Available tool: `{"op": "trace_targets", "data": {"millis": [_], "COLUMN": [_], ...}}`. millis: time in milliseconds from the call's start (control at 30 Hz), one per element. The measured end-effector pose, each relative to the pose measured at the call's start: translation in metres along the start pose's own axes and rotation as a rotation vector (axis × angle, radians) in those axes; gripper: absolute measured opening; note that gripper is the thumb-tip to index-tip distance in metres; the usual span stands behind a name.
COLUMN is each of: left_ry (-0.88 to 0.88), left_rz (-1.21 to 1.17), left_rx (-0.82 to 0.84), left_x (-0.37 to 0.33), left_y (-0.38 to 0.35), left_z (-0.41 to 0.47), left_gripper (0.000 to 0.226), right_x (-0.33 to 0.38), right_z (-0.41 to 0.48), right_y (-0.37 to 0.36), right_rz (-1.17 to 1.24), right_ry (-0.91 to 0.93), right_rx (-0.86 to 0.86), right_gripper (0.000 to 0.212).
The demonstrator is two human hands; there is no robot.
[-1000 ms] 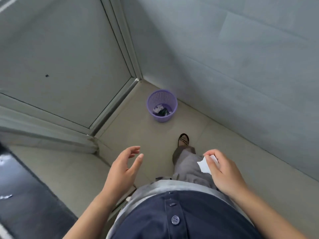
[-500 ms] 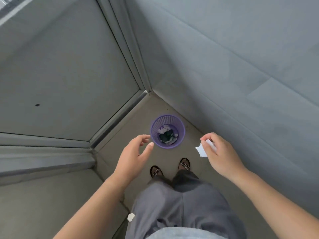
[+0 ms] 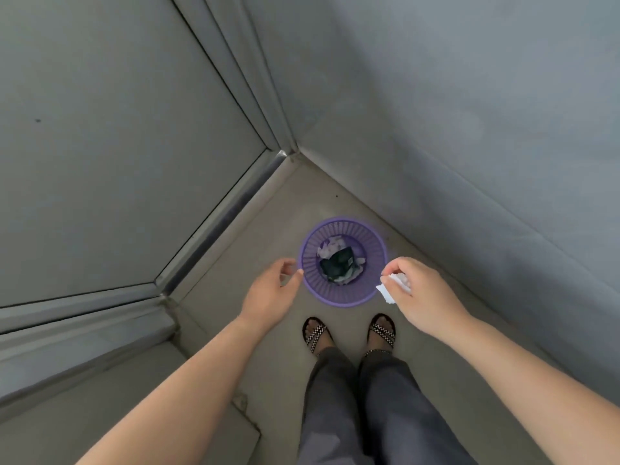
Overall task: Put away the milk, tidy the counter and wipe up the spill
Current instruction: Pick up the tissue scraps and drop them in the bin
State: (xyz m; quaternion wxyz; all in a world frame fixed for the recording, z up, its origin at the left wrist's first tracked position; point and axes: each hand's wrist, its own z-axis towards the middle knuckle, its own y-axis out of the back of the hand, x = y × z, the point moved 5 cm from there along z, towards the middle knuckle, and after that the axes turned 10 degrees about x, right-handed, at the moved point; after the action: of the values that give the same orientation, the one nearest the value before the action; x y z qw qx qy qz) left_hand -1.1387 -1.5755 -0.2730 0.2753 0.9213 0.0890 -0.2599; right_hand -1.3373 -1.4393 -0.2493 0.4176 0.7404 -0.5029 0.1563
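Note:
A purple mesh waste basket [image 3: 310,263] stands on the floor in the corner, just ahead of my feet. It holds crumpled white paper and a dark wrapper. My right hand [image 3: 422,293] pinches a crumpled white tissue [image 3: 392,286] at the basket's right rim. My left hand [image 3: 273,292] hovers by the left rim, its fingers loosely curled and holding nothing.
A grey wall [image 3: 469,112] rises on the right and a metal-framed door [image 3: 117,146] on the left, and they meet behind the basket. A raised sill [image 3: 84,337] runs at the lower left. My sandalled feet [image 3: 349,333] stand on beige floor tiles.
I have stepped closer to the corner, so the basket now lies right below my hands. Both hands have come up to its rim, the right one still with the tissue.

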Motion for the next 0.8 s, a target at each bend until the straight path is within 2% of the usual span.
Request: {"op": "trace_targets", "data": {"millis": [67, 200, 433, 533, 600, 700, 800], "left_ry": [0.031, 0.071, 0.025, -0.171, -0.269, -0.245, -0.139], "left_rz": [-0.043, 0.047, 0.048, 0.024, 0.005, -0.047, -0.038], "left_rx": [-0.004, -0.006, 0.015, -0.037, -0.089, -0.121, -0.055], "left_x": [0.033, 0.1, 0.18, 0.186, 0.189, 0.191, 0.183], "left_y": [-0.017, -0.054, -0.109, -0.122, -0.128, -0.13, -0.125], "left_z": [0.042, 0.131, 0.254, 0.276, 0.281, 0.281, 0.278], "left_gripper": [0.029, 0.04, 0.057, 0.04, 0.034, 0.032, 0.026], "right_x": [-0.021, -0.077, -0.16, -0.178, -0.189, -0.206, -0.205], "right_z": [0.037, 0.122, 0.257, 0.303, 0.327, 0.339, 0.318], "right_y": [-0.023, -0.087, -0.178, -0.204, -0.219, -0.233, -0.226], "right_rz": [-0.012, -0.018, 0.019, 0.02, -0.008, -0.216, -0.3], "right_ry": [0.004, 0.007, 0.016, -0.033, -0.073, -0.176, -0.24], "right_rx": [-0.005, 0.001, 0.033, 0.045, 0.081, 0.186, 0.251], "right_gripper": [0.008, 0.011, 0.013, 0.016, 0.027, 0.051, 0.058]}}
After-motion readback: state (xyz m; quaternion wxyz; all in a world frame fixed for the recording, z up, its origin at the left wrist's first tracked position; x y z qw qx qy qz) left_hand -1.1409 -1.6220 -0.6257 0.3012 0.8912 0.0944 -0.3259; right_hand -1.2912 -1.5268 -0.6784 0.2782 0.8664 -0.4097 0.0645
